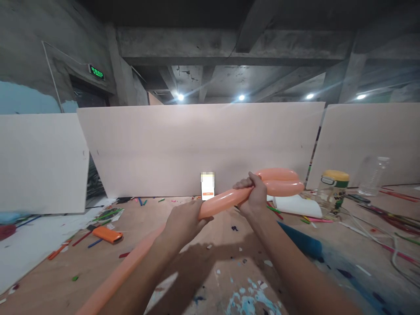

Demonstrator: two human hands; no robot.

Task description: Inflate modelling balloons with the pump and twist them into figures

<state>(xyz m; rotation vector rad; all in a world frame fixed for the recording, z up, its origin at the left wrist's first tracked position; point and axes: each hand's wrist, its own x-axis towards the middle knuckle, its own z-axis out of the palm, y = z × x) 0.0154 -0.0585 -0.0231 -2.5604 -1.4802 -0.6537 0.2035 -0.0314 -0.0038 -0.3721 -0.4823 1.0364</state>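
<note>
A long orange modelling balloon (226, 201) stretches between my two hands above the table. My left hand (185, 221) is wrapped round its middle, and the rest of the balloon trails down to the lower left, partly behind my forearm. Farther along, my right hand (254, 194) is closed round the balloon just below a folded loop. That loop forms two fat side-by-side segments pointing right. Whether there is a twist inside the right hand's grip is hidden by the fingers.
A lit phone (208, 186) leans against the white board (197, 148). On the left lies an orange tool (106, 234). To the right are a white roll (297, 206), a blue cylinder (300, 238), a yellow-lidded jar (334, 190), a clear bottle (374, 177) and cables. Balloon scraps litter the tabletop (229, 253).
</note>
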